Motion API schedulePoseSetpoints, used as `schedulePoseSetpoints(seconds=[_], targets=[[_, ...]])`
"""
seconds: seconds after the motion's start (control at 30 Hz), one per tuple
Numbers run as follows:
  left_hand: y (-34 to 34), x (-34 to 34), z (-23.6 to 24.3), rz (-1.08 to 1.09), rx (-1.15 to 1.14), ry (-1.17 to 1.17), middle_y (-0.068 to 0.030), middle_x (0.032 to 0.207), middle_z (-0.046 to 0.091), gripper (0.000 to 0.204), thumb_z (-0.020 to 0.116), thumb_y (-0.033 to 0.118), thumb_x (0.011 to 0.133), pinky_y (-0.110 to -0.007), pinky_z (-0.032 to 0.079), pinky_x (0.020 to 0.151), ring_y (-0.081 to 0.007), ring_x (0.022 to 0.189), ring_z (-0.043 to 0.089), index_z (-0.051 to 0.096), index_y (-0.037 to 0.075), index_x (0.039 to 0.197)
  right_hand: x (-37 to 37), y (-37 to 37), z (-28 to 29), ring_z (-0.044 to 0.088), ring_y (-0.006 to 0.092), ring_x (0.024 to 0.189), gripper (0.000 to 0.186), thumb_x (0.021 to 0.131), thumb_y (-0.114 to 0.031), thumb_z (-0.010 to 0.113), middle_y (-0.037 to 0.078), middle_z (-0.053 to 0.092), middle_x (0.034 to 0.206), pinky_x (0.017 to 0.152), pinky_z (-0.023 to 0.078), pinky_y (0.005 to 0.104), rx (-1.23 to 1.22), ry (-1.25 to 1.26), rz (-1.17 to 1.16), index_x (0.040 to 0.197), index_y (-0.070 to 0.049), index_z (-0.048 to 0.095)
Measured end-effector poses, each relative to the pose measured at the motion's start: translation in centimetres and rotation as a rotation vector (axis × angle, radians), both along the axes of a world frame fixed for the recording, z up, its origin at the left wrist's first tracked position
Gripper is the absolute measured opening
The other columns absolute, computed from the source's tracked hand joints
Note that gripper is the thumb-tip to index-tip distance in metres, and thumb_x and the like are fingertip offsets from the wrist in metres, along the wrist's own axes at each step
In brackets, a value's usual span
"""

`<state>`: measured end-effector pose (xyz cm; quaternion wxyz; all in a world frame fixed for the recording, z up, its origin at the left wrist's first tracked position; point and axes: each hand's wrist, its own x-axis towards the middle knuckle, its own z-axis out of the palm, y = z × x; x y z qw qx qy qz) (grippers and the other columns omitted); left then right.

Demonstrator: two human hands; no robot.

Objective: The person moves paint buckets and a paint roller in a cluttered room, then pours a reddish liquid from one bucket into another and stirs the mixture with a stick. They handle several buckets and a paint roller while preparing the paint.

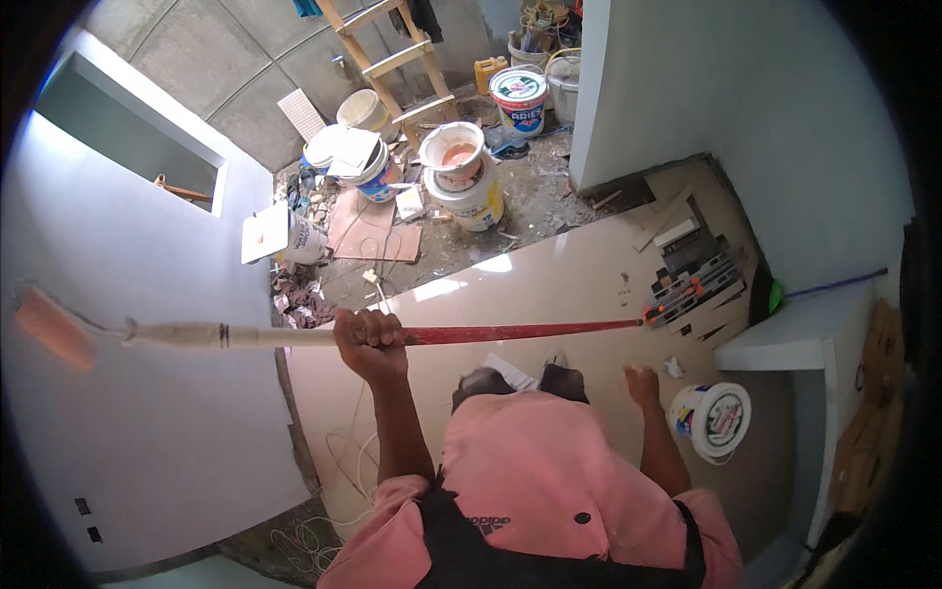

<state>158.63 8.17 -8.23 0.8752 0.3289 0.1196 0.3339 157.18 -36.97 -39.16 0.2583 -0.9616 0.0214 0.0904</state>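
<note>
My left hand (371,346) is wrapped round the long pole of a paint roller, held level across the view. The pole has a pale handle part (285,338) on the left and a red part (510,332) running off to the right. At its left end the orange roller sleeve (55,328), blurred, is by the pale left wall (147,393). My right hand (643,385) hangs apart from the pole, its fingers loosely curled with nothing seen in them. Near it stands a lidded white paint bucket (711,420).
Several paint buckets (471,201) stand on the rough ground ahead, near a wooden ladder (392,64). Spirit levels and dark strips (695,287) lie on the glossy tiles (549,280) at the right. Loose cable (309,545) lies at lower left. A pale ledge (775,353) juts out at right.
</note>
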Motion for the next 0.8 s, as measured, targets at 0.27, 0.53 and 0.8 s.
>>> schedulePoseSetpoints(seconds=[0.27, 0.53, 0.8], targets=[[-5.1, 10.1, -5.2, -0.081, -0.198, 0.107, 0.0027, 0.043, 0.025, 0.036, 0.044, 0.028, 0.086, -0.026, 0.032, 0.045, -0.0103, 0.039, 0.029, 0.033, 0.015, 0.054, 20.4, 9.7, 19.1, 0.056, 0.0284, 0.074, 0.033, 0.076, -0.037, 0.060, 0.013, 0.057, 0.083, 0.068, 0.044, 0.0382, 0.235, 0.071, 0.401, 0.082, -0.004, 0.060], [-7.6, 22.7, -12.0, -0.350, -0.325, 0.118, 0.0002, 0.048, 0.033, 0.035, 0.046, 0.023, 0.084, -0.029, 0.036, 0.057, -0.0127, 0.048, 0.037, 0.035, 0.013, 0.053, 27.1, 20.4, 16.1, 0.055, 0.0329, 0.089, 0.052, 0.072, -0.040, 0.063, 0.015, 0.057, 0.097, 0.076, 0.044, 0.0398, 0.259, -0.196, 0.767, 0.109, -0.005, 0.051], [-8.4, 34.0, -19.5, -0.554, 0.052, 0.422, -0.0066, 0.080, 0.056, 0.023, 0.046, 0.027, 0.087, -0.031, 0.040, 0.074, -0.0156, 0.077, 0.053, 0.051, 0.005, 0.086, 39.1, 21.5, 13.3, 0.058, 0.0339, 0.070, 0.031, 0.076, -0.025, 0.061, 0.015, 0.059, 0.072, 0.062, 0.045, 0.0409, 0.243, 0.117, 0.635, 0.095, -0.003, 0.049]])
